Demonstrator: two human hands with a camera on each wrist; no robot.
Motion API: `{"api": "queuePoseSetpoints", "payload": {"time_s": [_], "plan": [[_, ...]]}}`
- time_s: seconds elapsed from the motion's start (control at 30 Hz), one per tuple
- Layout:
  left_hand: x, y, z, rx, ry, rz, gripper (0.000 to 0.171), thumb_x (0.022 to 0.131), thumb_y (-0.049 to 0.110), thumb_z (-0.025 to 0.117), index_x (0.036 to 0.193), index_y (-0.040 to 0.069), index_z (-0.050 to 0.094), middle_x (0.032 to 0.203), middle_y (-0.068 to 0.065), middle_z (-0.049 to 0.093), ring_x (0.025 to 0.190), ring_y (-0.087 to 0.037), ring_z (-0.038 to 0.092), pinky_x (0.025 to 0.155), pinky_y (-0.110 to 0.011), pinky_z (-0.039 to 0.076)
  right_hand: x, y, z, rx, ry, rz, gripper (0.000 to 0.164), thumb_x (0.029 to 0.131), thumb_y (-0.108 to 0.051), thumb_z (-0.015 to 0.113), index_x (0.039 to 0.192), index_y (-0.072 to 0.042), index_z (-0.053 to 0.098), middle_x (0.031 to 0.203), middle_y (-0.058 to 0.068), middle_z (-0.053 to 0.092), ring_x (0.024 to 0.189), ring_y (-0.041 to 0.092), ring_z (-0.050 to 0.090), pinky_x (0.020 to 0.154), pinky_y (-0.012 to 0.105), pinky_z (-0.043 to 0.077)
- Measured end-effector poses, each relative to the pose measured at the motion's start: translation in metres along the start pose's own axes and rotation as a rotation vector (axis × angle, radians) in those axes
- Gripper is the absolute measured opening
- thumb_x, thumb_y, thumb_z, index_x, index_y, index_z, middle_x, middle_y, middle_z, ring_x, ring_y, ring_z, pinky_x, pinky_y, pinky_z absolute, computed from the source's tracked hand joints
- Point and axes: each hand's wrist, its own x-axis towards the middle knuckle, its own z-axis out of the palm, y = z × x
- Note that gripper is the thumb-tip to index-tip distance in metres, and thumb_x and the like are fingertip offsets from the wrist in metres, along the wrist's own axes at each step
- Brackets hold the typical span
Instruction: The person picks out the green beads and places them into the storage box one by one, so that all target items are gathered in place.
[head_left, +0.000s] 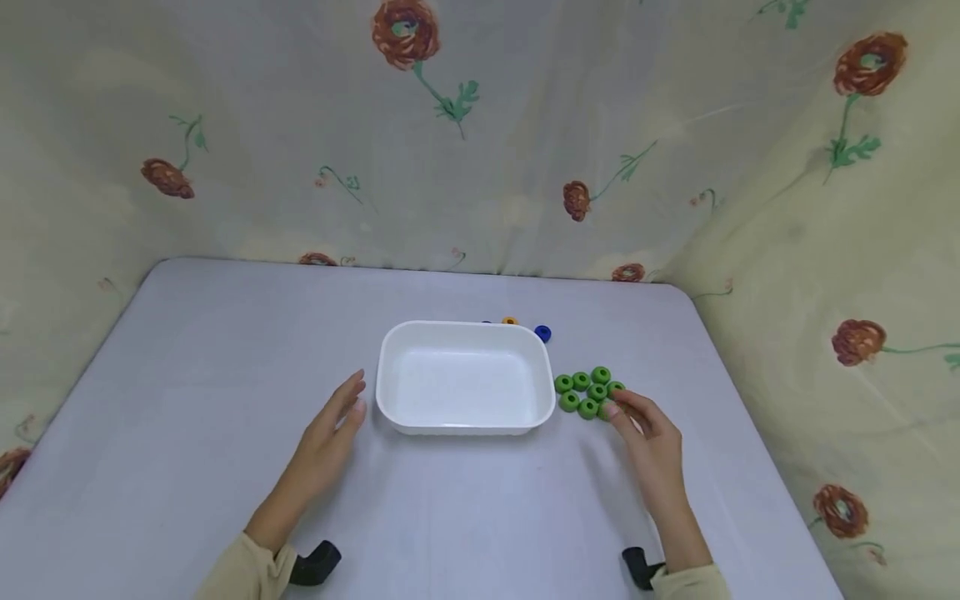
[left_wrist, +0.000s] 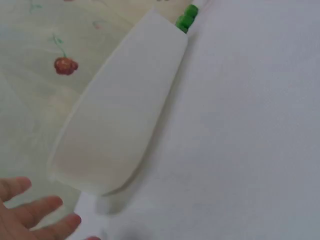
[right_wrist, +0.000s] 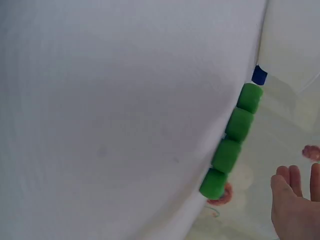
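A: Quick pass. Left hand?
B: Left hand [head_left: 326, 446] open, fingers straight, thumb a bit off them, holding nothing. Just beside the left end of the white rectangular tray [head_left: 465, 429]; left wrist view shows a gap between fingertips and tray.
A: Right hand?
B: Right hand [head_left: 651, 446], partly open, fingers bent a little, thumb apart from them. It's at the near right edge of the green beads [head_left: 597, 392]. Thumb overlaps one bead from the head view; can't tell if it touches. No grip visible; right wrist view has the hand off to one side of the bead row.
A: Beads where?
B: Flat on the white surface [head_left: 465, 517], clustered right of the tray, about eight visible, round, with a center hole. Many sit touching or nearly so.
A: Other colors?
B: Blue bead [head_left: 543, 333] by the tray's far right corner, orange bead [head_left: 510, 320] behind the far rim, partly hidden. Dark blue sliver [head_left: 487, 322] left of that, too covered to name.
A: Background?
B: Floral curtain [head_left: 510, 225] behind and along both sides. Beige sleeves [head_left: 243, 571], black fittings [head_left: 317, 564] at both wrists.
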Motion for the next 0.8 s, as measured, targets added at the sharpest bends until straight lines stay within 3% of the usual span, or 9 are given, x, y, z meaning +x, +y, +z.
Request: {"api": "queuePoseSetpoints", "payload": {"time_s": [0.13,0.27,0.5,0.8], "plan": [[0.013,-0.009,0.008,-0.104,-0.022,0.045,0.057,0.109,0.032,0.039,0.160,0.011,0.025,0.162,-0.019,0.035,0.149,-0.040,0.036,0.120,-0.056,0.037,0.008,0.008,-0.006,0.122,0.035,0.097,0.043,0.096,-0.022,0.070,0.133,-0.003,0.061,0.128,-0.002,0.067,0.112,-0.005,0.061,0.092,0.004,0.051],[0.023,-0.014,0.015,-0.156,-0.034,0.082,0.061,0.108,0.025,0.045,0.161,0.010,0.020,0.163,-0.019,0.031,0.150,-0.038,0.035,0.121,-0.048,0.036,0.015,0.017,-0.011,0.115,0.073,0.100,0.043,0.093,-0.018,0.073,0.132,-0.004,0.062,0.123,-0.002,0.067,0.112,-0.002,0.061,0.090,0.005,0.052],[0.033,-0.018,0.019,-0.211,0.008,0.092,0.065,0.105,0.017,0.051,0.162,0.012,0.019,0.167,-0.015,0.025,0.153,-0.035,0.029,0.126,-0.047,0.029,0.021,0.038,-0.010,0.009,0.077,0.026,0.040,0.089,-0.009,0.076,0.126,0.001,0.065,0.117,0.003,0.067,0.106,0.002,0.064,0.086,0.007,0.056],[0.035,-0.018,0.023,-0.208,-0.001,0.100,0.064,0.104,0.016,0.053,0.161,0.013,0.023,0.166,-0.013,0.028,0.152,-0.035,0.032,0.124,-0.050,0.032,0.029,0.050,-0.014,-0.110,0.216,-0.004,0.031,0.085,-0.007,0.079,0.115,-0.003,0.072,0.109,0.013,0.070,0.085,-0.005,0.061,0.075,0.003,0.052]]}}
